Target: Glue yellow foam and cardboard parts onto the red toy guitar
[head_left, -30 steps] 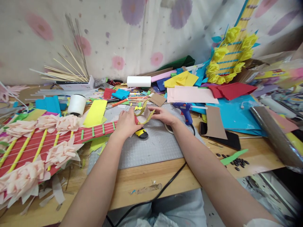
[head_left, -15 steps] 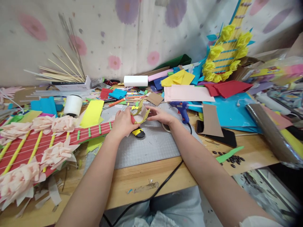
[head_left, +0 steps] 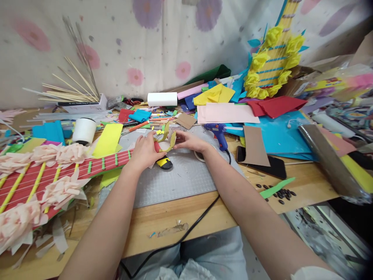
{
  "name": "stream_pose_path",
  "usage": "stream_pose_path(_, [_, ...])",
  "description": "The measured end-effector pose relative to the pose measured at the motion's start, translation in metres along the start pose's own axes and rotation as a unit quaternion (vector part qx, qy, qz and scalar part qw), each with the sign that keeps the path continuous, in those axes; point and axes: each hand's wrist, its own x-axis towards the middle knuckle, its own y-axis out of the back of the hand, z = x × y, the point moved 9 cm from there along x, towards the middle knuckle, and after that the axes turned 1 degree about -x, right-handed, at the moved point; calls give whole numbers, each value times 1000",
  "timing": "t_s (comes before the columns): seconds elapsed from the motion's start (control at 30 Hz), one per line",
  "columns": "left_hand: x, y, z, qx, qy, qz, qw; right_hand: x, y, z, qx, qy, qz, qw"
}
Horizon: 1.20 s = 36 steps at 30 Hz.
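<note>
My left hand [head_left: 143, 153] is closed around the end of the neck of a red paper guitar [head_left: 107, 163], which has green frets and pale pink paper flowers. At that end stands a bent olive-yellow strip [head_left: 171, 140] with a pale inner side. My right hand [head_left: 190, 141] has its fingertips against the strip's right side. Just below my left fingers lies a yellow and black utility knife [head_left: 164, 162], partly hidden. A roll of tape [head_left: 199, 156] sits under my right wrist, on the grey cutting mat [head_left: 180, 179].
Right of my hands lies a blue glue gun [head_left: 219, 135], its black cord running over the table edge. A phone [head_left: 274, 166] is partly under brown card. Coloured paper, sticks and a white roll [head_left: 84, 131] crowd the back. A yellow-flowered guitar [head_left: 272, 64] leans behind.
The whole view has shifted slightly, so things appear a little further left. Both hands keep nearly the same hold at the olive-yellow strip.
</note>
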Motion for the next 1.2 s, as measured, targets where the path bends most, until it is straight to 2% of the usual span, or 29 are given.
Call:
stream_pose_path(0.77, [1,-2,-1,-5,-10,-4,1000,0,0,7,15,-13,-8,1000])
stream_pose_path(1.2, [0,-2,-1,-7,-8,0,1000,-1,-4,1,7,-16,-15,1000])
